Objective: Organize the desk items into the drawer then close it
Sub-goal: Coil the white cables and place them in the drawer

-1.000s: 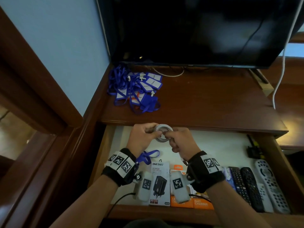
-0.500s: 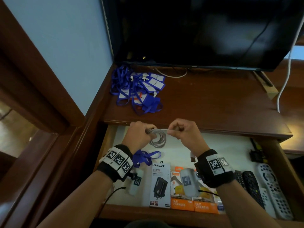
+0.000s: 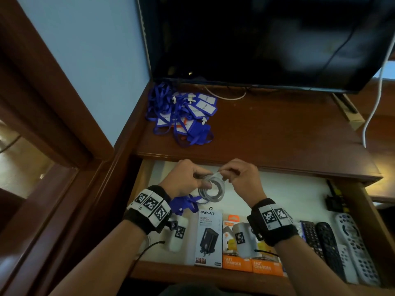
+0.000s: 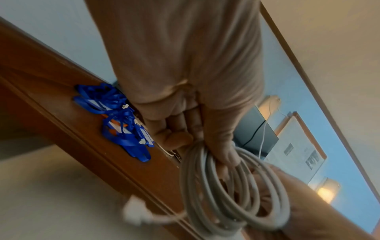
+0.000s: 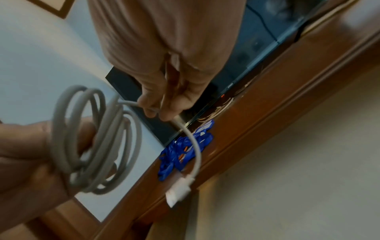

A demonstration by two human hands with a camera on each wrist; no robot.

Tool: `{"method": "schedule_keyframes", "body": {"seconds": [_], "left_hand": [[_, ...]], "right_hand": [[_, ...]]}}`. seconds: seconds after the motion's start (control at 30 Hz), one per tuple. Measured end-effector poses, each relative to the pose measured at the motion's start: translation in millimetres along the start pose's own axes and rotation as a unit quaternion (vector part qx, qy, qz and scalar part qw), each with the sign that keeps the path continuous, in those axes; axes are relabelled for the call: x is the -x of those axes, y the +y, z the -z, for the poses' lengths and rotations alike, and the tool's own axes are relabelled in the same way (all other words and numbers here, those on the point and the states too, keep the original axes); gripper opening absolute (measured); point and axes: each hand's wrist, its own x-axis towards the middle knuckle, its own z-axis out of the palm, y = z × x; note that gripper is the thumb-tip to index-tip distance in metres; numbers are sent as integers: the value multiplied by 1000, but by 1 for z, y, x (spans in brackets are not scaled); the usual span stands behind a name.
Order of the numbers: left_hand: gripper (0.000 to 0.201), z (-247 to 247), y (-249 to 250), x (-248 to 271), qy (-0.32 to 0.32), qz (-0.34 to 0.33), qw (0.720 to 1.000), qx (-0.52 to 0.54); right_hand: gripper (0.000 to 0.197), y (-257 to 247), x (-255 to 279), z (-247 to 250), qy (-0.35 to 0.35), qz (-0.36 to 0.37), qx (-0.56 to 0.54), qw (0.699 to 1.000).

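Brown wooden desk (image 3: 267, 133) carries a heap of blue lanyards (image 3: 183, 114), its drawer (image 3: 299, 195) pulled open below. Above the drawer, the left hand (image 3: 183, 178) grips a coiled grey cable (image 3: 211, 190) while the right hand (image 3: 239, 176) has its fingers (image 5: 156, 107) pinching the cable's loose end.

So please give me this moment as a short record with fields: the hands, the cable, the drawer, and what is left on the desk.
left hand: grips the coiled gray cable above the open drawer
right hand: pinches the cable's loose end, plug hanging free
drawer: open; holds charger boxes and remote controls
desk top: blue lanyards in a pile
step: cable not yet in the drawer
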Motion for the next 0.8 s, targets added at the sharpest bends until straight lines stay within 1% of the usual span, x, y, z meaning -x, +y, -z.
{"method": "schedule_keyframes", "body": {"seconds": [0.1,0.2,0.23,0.33,0.4,0.47,0.53,0.6,0.67,0.73,0.8], "left_hand": [[30,-1,1,-2,53,-34,997,36],[25,-4,2,-3,95,-50,993,45],[25,-5,2,-3,110,-46,992,46],[27,-7,1,-4,149,-28,987,45],[25,-8,2,-3,159,-28,986,40],[23,-9,0,-3,165,-37,985,38],[25,-11,-3,-5,181,-27,983,31],[26,-13,-6,-7,195,-13,981,20],[26,-15,-7,-8,186,-18,982,0],[24,-16,-5,-7,163,-33,985,-40],[24,-17,-4,-6,152,-39,985,-74]], "right_hand": [[12,-2,-1,-2,4,-55,-59,997],[12,-6,0,-3,-1,-124,-139,983],[16,-9,1,-3,-7,-146,-164,976],[38,-20,4,-2,-36,-201,-239,949],[43,-24,4,-1,-61,-198,-253,945],[33,-25,4,0,-77,-187,-239,950],[20,-24,4,1,-87,-190,-222,952],[13,-25,4,0,-94,-196,-215,952],[10,-25,5,-2,-82,-223,-252,938],[8,-25,7,-4,-57,-266,-312,910],[12,-23,8,-6,-47,-296,-345,890]]}}
